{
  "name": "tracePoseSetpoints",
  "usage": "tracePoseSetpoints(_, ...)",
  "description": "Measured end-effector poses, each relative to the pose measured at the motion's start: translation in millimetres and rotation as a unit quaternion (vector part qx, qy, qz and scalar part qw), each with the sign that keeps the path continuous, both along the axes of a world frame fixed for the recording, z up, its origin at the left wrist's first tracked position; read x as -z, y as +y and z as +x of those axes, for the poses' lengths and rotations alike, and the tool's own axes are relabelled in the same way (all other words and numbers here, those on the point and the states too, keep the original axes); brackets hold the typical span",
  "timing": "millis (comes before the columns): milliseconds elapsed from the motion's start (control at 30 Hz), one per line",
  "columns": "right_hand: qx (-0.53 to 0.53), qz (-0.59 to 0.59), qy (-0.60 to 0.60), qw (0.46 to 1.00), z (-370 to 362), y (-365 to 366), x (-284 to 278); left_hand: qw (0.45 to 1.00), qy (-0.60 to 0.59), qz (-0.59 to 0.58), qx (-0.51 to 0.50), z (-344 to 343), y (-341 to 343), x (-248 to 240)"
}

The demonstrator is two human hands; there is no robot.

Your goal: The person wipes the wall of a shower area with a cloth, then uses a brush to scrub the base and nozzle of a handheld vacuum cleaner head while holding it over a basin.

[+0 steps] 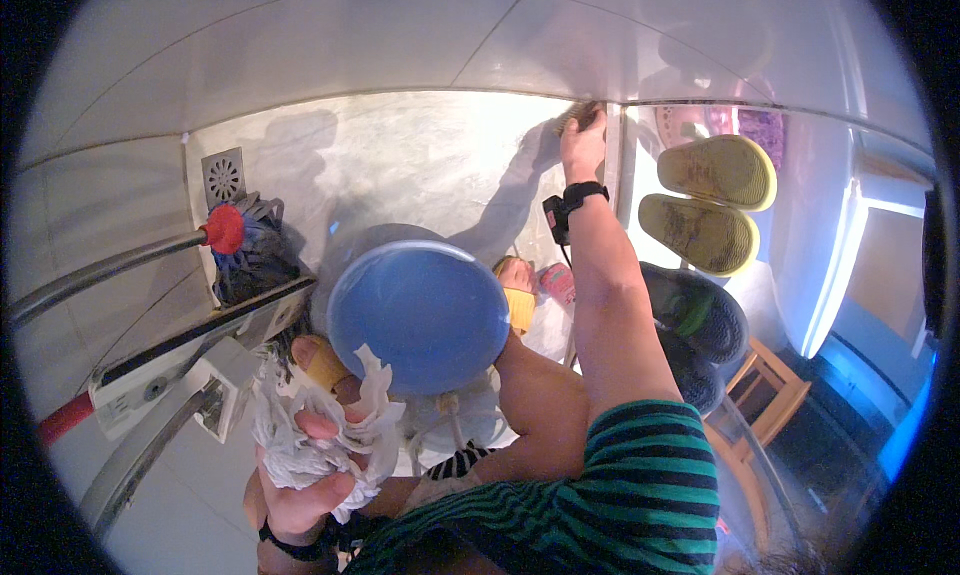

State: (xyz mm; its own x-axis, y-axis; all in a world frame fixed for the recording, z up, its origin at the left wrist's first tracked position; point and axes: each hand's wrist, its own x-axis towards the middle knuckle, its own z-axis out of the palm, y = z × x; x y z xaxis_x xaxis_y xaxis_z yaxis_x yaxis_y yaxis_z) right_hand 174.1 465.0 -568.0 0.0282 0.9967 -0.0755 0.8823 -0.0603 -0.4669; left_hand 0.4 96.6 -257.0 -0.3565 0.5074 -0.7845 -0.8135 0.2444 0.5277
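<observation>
My left hand (pixel 310 475) is at the lower left, closed round a crumpled wad of white tissue paper (pixel 290 425); loose ends stick up between the fingers. Stretched far forward, my right hand (pixel 585 143) is down at the foot of the wall, beside a raised edge. Its fingers are closed on what looks like a small brown brush (pixel 572 118), mostly hidden by the hand and shadow. Between my arms stands a round blue basin (pixel 420 310). Yellow slippers (pixel 520 310) are on my feet at either side of the basin.
A metal floor drain (pixel 223 178) lies at the far left, near a dark plastic bag (pixel 255 260) and a pole with a red end (pixel 223 229). On the right are yellow-soled slippers (pixel 700 233), dark shoes (pixel 700 310) and a wooden stool (pixel 770 390).
</observation>
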Motion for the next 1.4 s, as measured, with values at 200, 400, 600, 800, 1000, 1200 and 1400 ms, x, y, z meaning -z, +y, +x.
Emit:
tracePoseSetpoints(200, -0.024, -0.056, -0.185, 0.981, 3, 11, -3, 1.0, 0.015, -0.015, 0.008, -1, -2, 4)
tracePoseSetpoints(400, -0.097, -0.116, -0.068, 0.986, -32, -14, 12, 1.0, -0.016, 0.008, 0.012, -1, -5, 1)
tracePoseSetpoints(600, -0.248, -0.127, -0.188, 0.942, -56, -31, -6, 1.0, -0.009, 0.007, -0.009, 0, -1, 3)
tracePoseSetpoints(800, -0.137, -0.08, -0.231, 0.96, 27, 29, -4, 1.0, 0.002, 0.021, 0.021, 3, -2, 4)
tracePoseSetpoints(1000, -0.186, -0.137, -0.338, 0.912, 9, 8, -23, 1.0, -0.013, -0.002, -0.007, 7, 14, 0)
tracePoseSetpoints(1200, -0.266, -0.193, -0.346, 0.879, 27, 6, -45, 0.999, -0.018, 0.041, 0.018, 7, 6, 5)
tracePoseSetpoints(1400, -0.186, -0.046, -0.286, 0.939, 42, 33, -40, 1.0, -0.004, 0.017, 0.007, 11, 6, 4)
